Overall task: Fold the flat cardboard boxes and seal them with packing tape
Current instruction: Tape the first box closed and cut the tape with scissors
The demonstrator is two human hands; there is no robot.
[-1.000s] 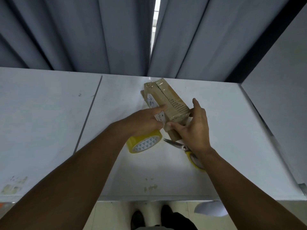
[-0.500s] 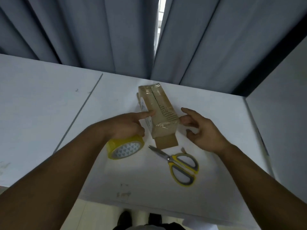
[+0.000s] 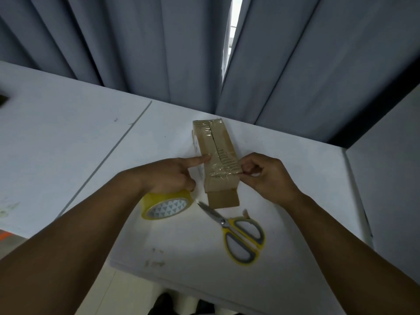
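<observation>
So the cardboard box (image 3: 216, 155) was lying flat on the white tabletop (image 3: 91, 155), long and narrow. Its far end was near the back edge, right under the grey curtain (image 3: 159, 42), and its near end pointed toward the front edge. The top seam ran lengthwise, with shiny clear tape over the far end and another crinkly band across the top closer to the person. A brown flap (image 3: 223, 198) stuck out flat at the near end.

The left hand (image 3: 168, 176) had its index finger stretched straight out, tip pressing on the box's top left edge just beside that crinkly band. The rest of its fingers were curled down over the yellow tape roll (image 3: 167, 204), which sat just left of the box's near end. Honestly couldn't tell if they were gripping the roll or just resting on it.

The right hand (image 3: 268, 176) was bunched up against the box's right edge, thumb and fingers pinching there, right where the tape band came over the side. Whether it had just tape or the cardboard too was too blurry to call.

The yellow-handled scissors (image 3: 238, 230) were lying closed toward the front edge, with the blade tips pointing at the gap between the roll and the flap. A pale partition (image 3: 386, 178) stood along the tabletop's right edge.
</observation>
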